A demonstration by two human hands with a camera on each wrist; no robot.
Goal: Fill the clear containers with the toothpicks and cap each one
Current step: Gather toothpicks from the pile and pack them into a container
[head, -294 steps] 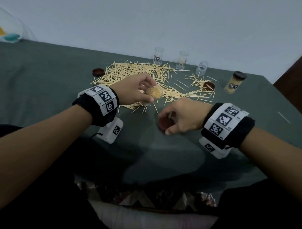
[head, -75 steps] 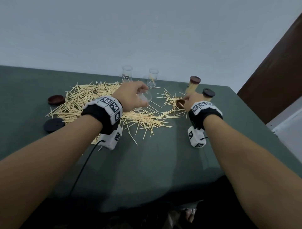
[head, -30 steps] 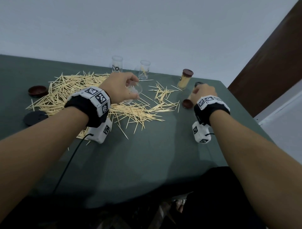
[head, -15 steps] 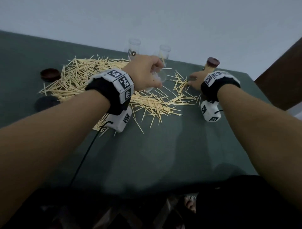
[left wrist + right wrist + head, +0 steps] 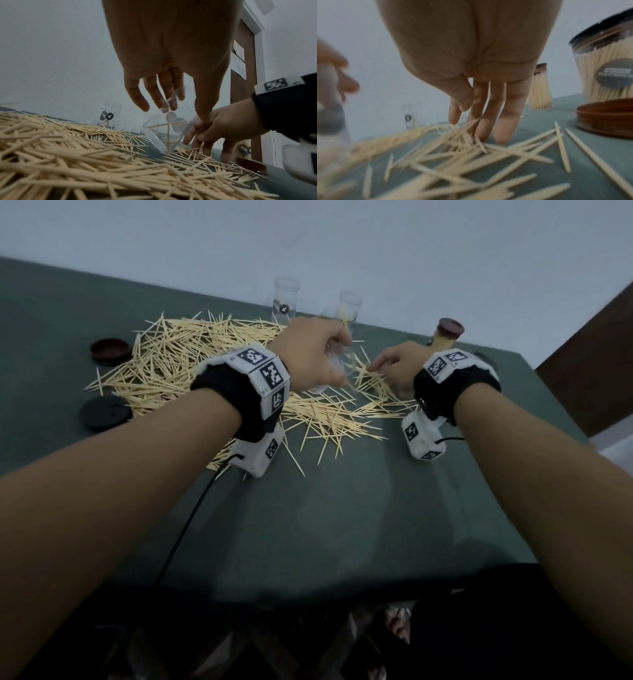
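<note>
You see pale yellow toothpicks (image 5: 219, 371) scattered over a dark grey-green table (image 5: 342, 525). Your wristbands (image 5: 239, 392) are black, with white panels carrying black-and-white square code patterns. One loose lid (image 5: 111, 350) is dark reddish brown, another (image 5: 105, 413) is black. The empty containers (image 5: 285, 299) are clear, one bearing a small dark round label. The wall (image 5: 342, 244) is plain off-white.

Left hand (image 5: 310, 354) curled, gripping; right hand (image 5: 397, 368) fingers pointing down, pinching; both forearms extended.
</note>
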